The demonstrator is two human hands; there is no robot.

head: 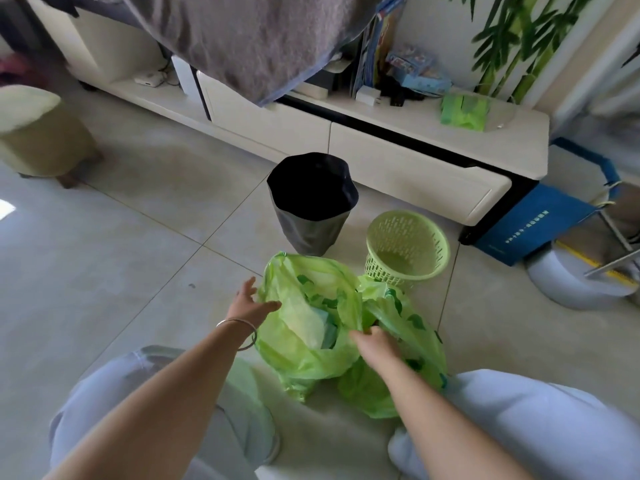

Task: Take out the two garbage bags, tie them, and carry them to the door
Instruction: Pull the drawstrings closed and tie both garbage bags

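A dark bin (312, 202) lined with a black bag stands on the tiled floor (121, 244), nothing visible inside; right of it, a green mesh basket (407, 245) holds nothing. Nearer, the left hand (252, 304), fingers spread loosely, touches the left edge of one green garbage bag (304, 327), whose mouth gapes over crumpled waste. The right hand (375, 342) pinches plastic between it and the second green bag (408, 344), which touches it.
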